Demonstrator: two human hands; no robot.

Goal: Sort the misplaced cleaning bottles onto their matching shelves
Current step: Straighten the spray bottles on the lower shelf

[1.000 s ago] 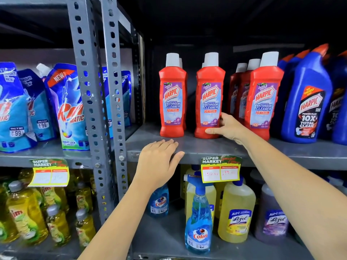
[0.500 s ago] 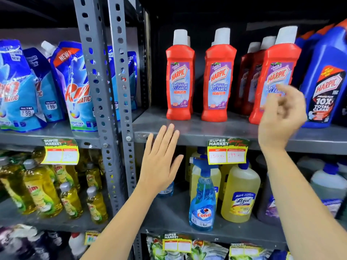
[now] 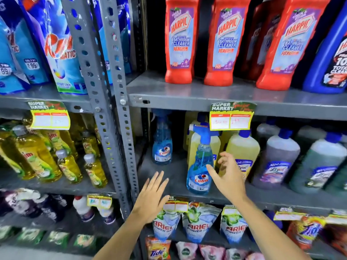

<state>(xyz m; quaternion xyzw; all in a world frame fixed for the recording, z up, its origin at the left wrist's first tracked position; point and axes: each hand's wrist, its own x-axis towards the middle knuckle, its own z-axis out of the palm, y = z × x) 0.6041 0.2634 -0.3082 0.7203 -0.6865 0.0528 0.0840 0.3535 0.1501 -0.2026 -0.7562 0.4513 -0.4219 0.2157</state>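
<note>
A blue Colin spray bottle (image 3: 200, 166) stands at the front of the middle shelf (image 3: 169, 177), ahead of yellow Lizol bottles (image 3: 242, 149). A second Colin spray bottle (image 3: 162, 145) stands further back on the left. My right hand (image 3: 226, 175) is open, fingers spread, just right of the front Colin bottle and almost touching it. My left hand (image 3: 152, 196) is open and flat in front of the shelf edge, holding nothing. Red Harpic bathroom cleaner bottles (image 3: 179, 42) line the upper shelf (image 3: 206, 94).
Blue Harpic bottles (image 3: 330, 59) stand at the upper right. Purple and green Lizol bottles (image 3: 277, 158) fill the middle shelf's right. Yellow Vim bottles (image 3: 37, 156) and blue Rin pouches (image 3: 58, 47) sit left of the grey perforated upright (image 3: 112, 102). Ariel pouches (image 3: 199, 224) hang below.
The view has dropped towards the middle shelf. My right hand came down from the red Harpic bottles to beside the front Colin bottle. My left hand lowered to the middle shelf's edge.
</note>
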